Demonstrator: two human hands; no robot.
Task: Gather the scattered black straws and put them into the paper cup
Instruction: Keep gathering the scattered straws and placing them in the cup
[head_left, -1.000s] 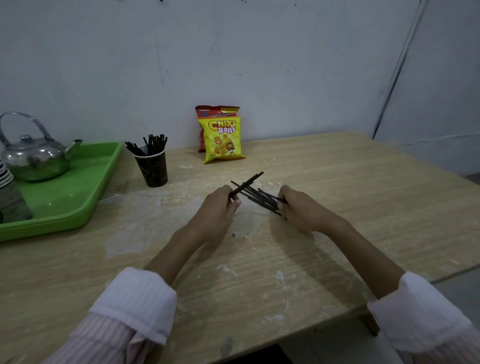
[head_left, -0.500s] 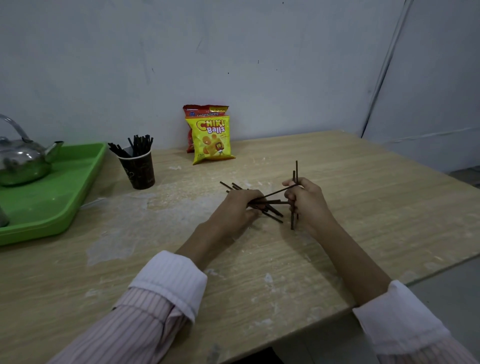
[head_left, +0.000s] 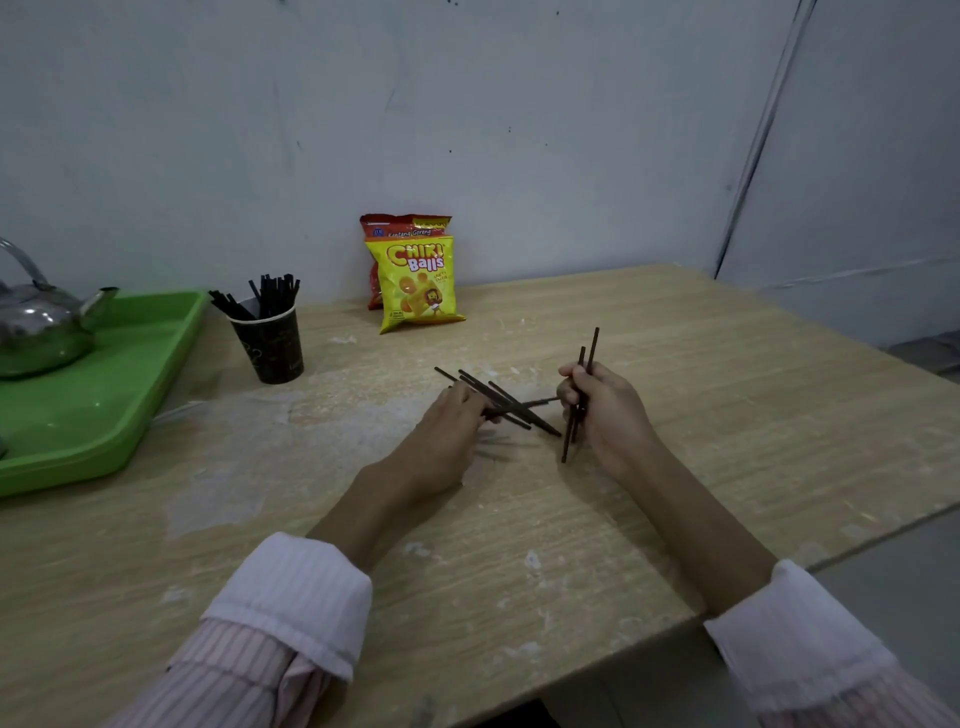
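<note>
A dark paper cup (head_left: 271, 344) stands at the back left of the wooden table (head_left: 727, 415) with several black straws (head_left: 270, 293) sticking out of it. In the middle of the table my left hand (head_left: 447, 441) grips a fan of several black straws (head_left: 498, 400) that point up and to the left. My right hand (head_left: 605, 410) holds two black straws (head_left: 584, 374) nearly upright, their lower ends near the table. One straw from the left bunch reaches across to my right fingers.
A green tray (head_left: 130, 384) with a steel kettle (head_left: 41, 327) lies at the left edge. Two snack bags (head_left: 415, 280) lean against the wall behind the straws. The table's near edge runs diagonally at the lower right.
My right hand has lifted two straws from flat to nearly upright. My left hand has closed over the rest of the pile. The head view has shifted slightly right.
</note>
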